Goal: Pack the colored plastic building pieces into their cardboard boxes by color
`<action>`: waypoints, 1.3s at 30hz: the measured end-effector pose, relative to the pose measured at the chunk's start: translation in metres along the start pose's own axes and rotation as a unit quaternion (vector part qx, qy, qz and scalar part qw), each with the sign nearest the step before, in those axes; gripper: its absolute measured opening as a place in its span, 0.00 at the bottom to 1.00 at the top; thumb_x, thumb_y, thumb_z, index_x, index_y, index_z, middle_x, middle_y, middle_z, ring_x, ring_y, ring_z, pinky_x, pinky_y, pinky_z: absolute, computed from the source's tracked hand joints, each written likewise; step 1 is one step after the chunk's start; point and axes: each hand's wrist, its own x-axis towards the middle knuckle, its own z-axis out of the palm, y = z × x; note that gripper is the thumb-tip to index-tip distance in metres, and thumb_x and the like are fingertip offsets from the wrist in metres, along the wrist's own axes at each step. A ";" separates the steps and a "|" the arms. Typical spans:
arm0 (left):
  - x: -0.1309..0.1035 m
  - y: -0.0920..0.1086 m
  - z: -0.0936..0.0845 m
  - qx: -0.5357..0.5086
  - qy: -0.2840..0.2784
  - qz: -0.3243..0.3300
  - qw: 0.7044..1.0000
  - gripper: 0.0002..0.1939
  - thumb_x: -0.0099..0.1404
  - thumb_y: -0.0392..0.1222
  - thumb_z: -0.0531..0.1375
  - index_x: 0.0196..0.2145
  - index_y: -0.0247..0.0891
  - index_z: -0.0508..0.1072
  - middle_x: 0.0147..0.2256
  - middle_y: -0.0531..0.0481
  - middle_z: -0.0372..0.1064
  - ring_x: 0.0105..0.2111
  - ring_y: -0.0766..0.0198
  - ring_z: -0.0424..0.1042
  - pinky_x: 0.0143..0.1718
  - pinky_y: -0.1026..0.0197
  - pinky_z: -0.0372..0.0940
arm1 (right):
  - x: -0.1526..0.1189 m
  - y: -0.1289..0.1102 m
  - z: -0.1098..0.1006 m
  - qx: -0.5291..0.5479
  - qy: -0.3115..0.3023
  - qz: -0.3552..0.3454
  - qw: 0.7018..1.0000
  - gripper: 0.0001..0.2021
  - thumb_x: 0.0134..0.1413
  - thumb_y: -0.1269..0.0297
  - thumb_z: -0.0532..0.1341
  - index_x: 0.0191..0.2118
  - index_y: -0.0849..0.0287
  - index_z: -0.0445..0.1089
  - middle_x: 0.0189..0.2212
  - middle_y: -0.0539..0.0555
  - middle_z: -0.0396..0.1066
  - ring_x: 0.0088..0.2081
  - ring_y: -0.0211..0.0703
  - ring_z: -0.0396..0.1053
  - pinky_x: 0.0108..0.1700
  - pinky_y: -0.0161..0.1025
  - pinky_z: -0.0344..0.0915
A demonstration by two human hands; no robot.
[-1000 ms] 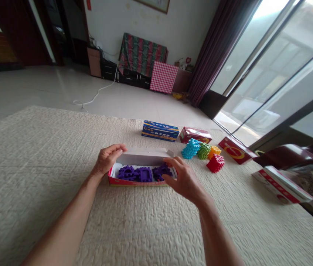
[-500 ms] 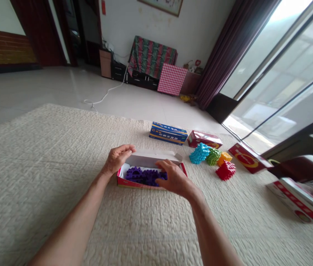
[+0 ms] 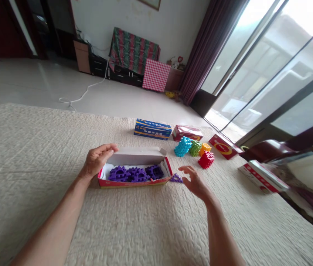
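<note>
An open red cardboard box (image 3: 134,184) lies lengthwise in front of me, its pale lid (image 3: 142,159) tilted up at the back. Inside, on white lining, are several purple toothed plastic pieces (image 3: 138,174). At the box's left end, my left hand (image 3: 97,159) has its fingers closed at the lid's corner. A purple triangular plastic piece (image 3: 176,178) lies on the quilted cover just past the box's right end. My right hand (image 3: 196,181) is beside that triangle, fingers curved and apart, with nothing visible in them.
Behind the box stand a blue carton (image 3: 152,130) and a dark red carton (image 3: 186,133). Toothed blocks in blue (image 3: 183,146), green (image 3: 195,148), orange (image 3: 205,149) and red (image 3: 206,159) sit to the right. Farther right are another red carton (image 3: 224,146) and a white-and-red box (image 3: 263,177).
My right hand has moved from over the purple pieces to the right of the box, where a purple triangle now shows. My left hand stays at the lid. The view has shifted right.
</note>
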 end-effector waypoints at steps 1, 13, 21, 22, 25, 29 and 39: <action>0.000 -0.001 0.000 -0.001 -0.002 -0.003 1.000 0.18 0.52 0.50 0.62 0.38 0.37 0.78 0.36 0.47 0.78 0.39 0.56 0.75 0.46 0.58 0.68 | -0.003 0.006 0.004 -0.003 -0.007 -0.010 1.000 0.21 0.43 0.78 0.54 0.45 0.57 0.71 0.47 0.58 0.72 0.45 0.47 0.72 0.48 0.49 0.70; 0.000 0.003 0.000 0.005 0.001 -0.003 1.000 0.17 0.53 0.51 0.62 0.37 0.38 0.78 0.36 0.47 0.79 0.39 0.56 0.76 0.45 0.57 0.68 | -0.006 0.005 0.019 -0.042 -0.033 -0.024 0.998 0.15 0.46 0.75 0.58 0.40 0.57 0.73 0.40 0.57 0.73 0.40 0.47 0.73 0.45 0.47 0.69; 0.001 0.001 0.000 0.003 0.002 0.002 1.000 0.18 0.53 0.50 0.62 0.38 0.37 0.78 0.36 0.46 0.79 0.39 0.56 0.76 0.46 0.57 0.68 | 0.011 -0.033 -0.014 -0.003 0.085 -0.035 0.996 0.14 0.53 0.66 0.58 0.47 0.55 0.69 0.47 0.58 0.70 0.40 0.45 0.72 0.40 0.46 0.70; 0.001 0.002 0.000 0.004 0.002 0.002 1.000 0.18 0.53 0.50 0.62 0.38 0.37 0.78 0.36 0.46 0.79 0.39 0.56 0.76 0.46 0.57 0.68 | 0.016 -0.047 -0.017 0.003 0.074 -0.061 0.995 0.15 0.54 0.66 0.58 0.48 0.55 0.69 0.48 0.57 0.70 0.41 0.44 0.72 0.43 0.46 0.69; 0.001 0.002 0.000 0.007 0.000 0.004 1.000 0.18 0.53 0.50 0.62 0.38 0.37 0.78 0.36 0.46 0.79 0.39 0.56 0.76 0.46 0.57 0.68 | 0.030 -0.086 -0.020 -0.001 0.016 -0.129 0.992 0.15 0.53 0.71 0.58 0.47 0.54 0.69 0.48 0.55 0.70 0.46 0.44 0.70 0.49 0.45 0.67; 0.002 0.002 0.000 0.006 -0.001 0.010 1.000 0.18 0.53 0.50 0.62 0.37 0.37 0.78 0.35 0.46 0.79 0.39 0.56 0.76 0.47 0.56 0.68 | 0.044 -0.104 -0.012 -0.006 -0.062 -0.160 0.985 0.16 0.49 0.75 0.58 0.45 0.55 0.70 0.46 0.54 0.71 0.44 0.43 0.70 0.48 0.43 0.67; 0.002 -0.001 -0.001 0.003 -0.004 0.010 1.000 0.18 0.54 0.50 0.62 0.39 0.36 0.78 0.36 0.46 0.79 0.38 0.56 0.76 0.45 0.57 0.68 | 0.050 -0.098 0.000 0.003 -0.060 -0.165 0.984 0.17 0.48 0.74 0.58 0.46 0.54 0.69 0.47 0.54 0.70 0.48 0.46 0.69 0.51 0.46 0.66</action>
